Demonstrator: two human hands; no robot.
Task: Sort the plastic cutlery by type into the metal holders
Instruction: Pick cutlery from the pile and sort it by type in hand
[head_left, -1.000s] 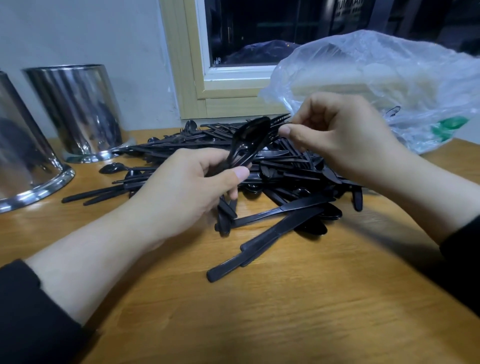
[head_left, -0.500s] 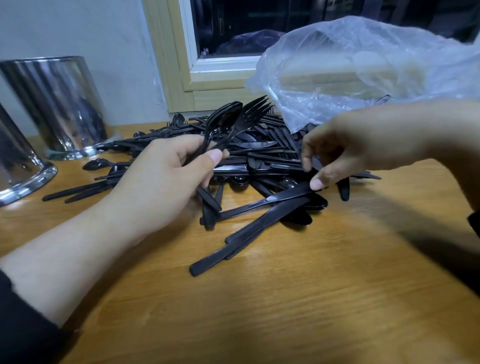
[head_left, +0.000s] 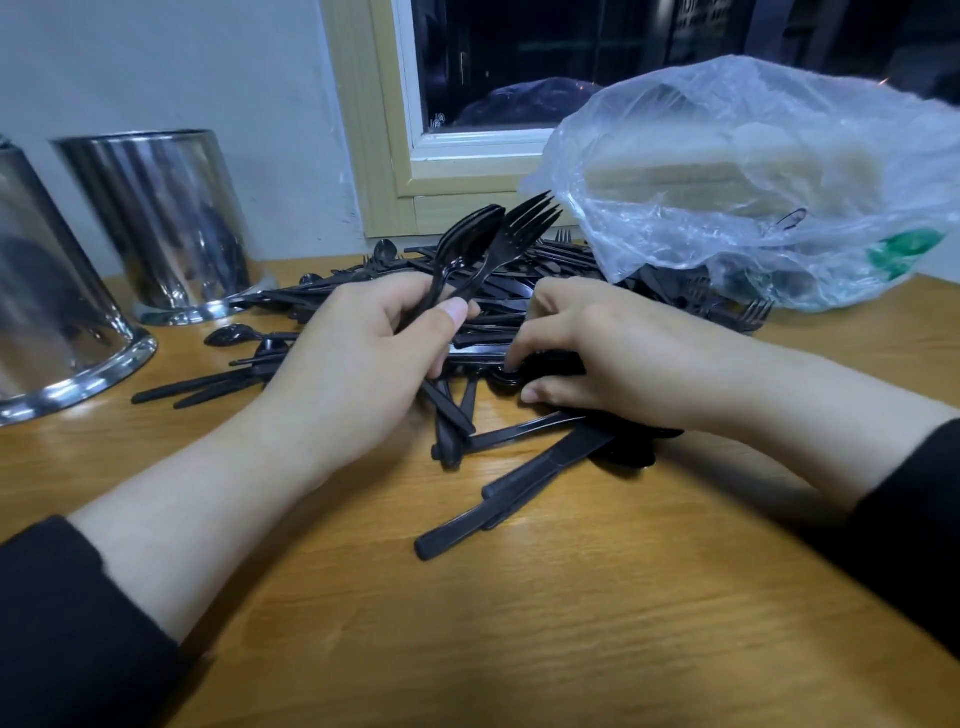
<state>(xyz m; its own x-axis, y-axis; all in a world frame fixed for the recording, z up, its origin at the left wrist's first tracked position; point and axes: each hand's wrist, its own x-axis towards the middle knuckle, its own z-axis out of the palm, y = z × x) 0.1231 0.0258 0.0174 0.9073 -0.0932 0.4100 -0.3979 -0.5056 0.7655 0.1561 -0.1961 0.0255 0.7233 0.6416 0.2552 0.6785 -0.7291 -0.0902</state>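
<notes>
Left hand (head_left: 358, 358) around two forks (head_left: 498, 239), beside two metal holders (head_left: 171, 223).

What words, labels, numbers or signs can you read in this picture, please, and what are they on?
No text can be read.
Plastic bag: a green print on its lower right, too crumpled and blurred to read.
Window: a small pale mark at the lower left of the glass, too small to read.
Metal holders and cutlery: no markings show.
</notes>
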